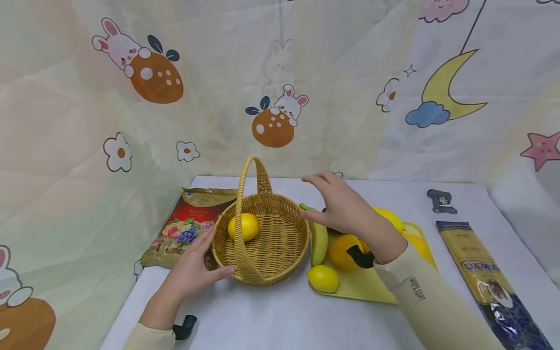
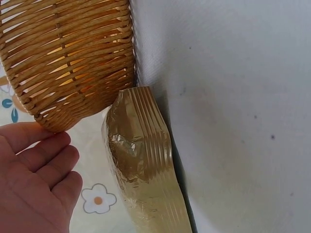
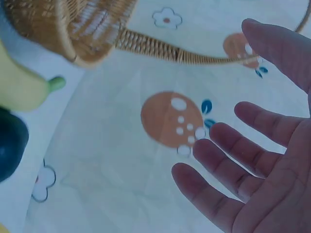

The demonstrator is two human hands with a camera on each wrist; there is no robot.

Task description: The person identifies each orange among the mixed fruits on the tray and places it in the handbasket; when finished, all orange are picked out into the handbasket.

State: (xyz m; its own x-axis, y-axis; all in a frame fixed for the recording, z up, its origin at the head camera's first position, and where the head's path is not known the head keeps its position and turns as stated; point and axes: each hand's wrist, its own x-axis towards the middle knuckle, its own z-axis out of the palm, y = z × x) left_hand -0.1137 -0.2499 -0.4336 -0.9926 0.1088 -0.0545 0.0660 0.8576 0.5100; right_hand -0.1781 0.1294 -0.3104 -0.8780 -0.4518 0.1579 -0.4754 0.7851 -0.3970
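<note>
A wicker basket (image 1: 280, 277) with an arched handle stands mid-table, holding one lemon (image 1: 249, 227) at its left side. Against the basket's left rim rests my left hand (image 1: 194, 270), fingers extended and thumb pointing toward the front; the left wrist view has its fingertips (image 2: 60, 140) touching the wicker. My right hand (image 1: 339, 204) hovers right of the basket, holding nothing, fingers spread from the thumb. Beneath and beside it are a banana (image 1: 319, 243), an orange (image 1: 343, 253) and another lemon (image 1: 323, 278) at a yellow tray (image 1: 372, 290). A dark round item (image 3: 10, 145) is partly visible.
Left of the basket lies a red and gold candy bag (image 1: 192, 214). At the right, a long gold and blue packet (image 1: 490, 277) lies near a small grey packet (image 1: 442, 201). More yellow fruit (image 1: 391, 218) sits behind my right forearm. A printed cloth backs the table.
</note>
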